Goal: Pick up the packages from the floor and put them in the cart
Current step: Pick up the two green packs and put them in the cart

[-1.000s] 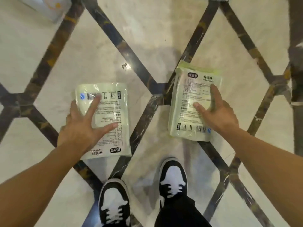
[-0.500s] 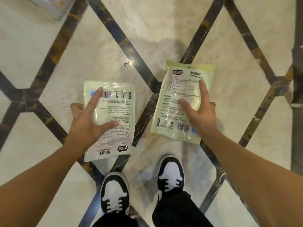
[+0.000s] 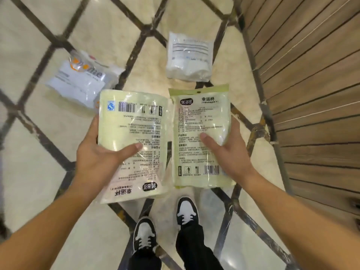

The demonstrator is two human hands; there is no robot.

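Observation:
My left hand (image 3: 97, 154) grips a pale yellow-green package (image 3: 132, 137) with its printed label upside down, thumb on top. A matching pale green package (image 3: 200, 121) sits in my right hand (image 3: 229, 152), thumb pressed on its front. Both are held off the floor, side by side, above my feet. Two more packages lie on the floor beyond: a white one with an orange logo (image 3: 81, 78) at the left and a white one (image 3: 190, 57) straight ahead. No cart is in view.
The floor is cream marble with dark diamond lines. A brown wooden slatted wall (image 3: 311, 94) rises at the right. My black-and-white shoes (image 3: 165, 227) stand below the held packages.
Both hands have lifted their packages off the floor and brought them closer together. The view tilted up, so two white packages and the wooden wall came into sight.

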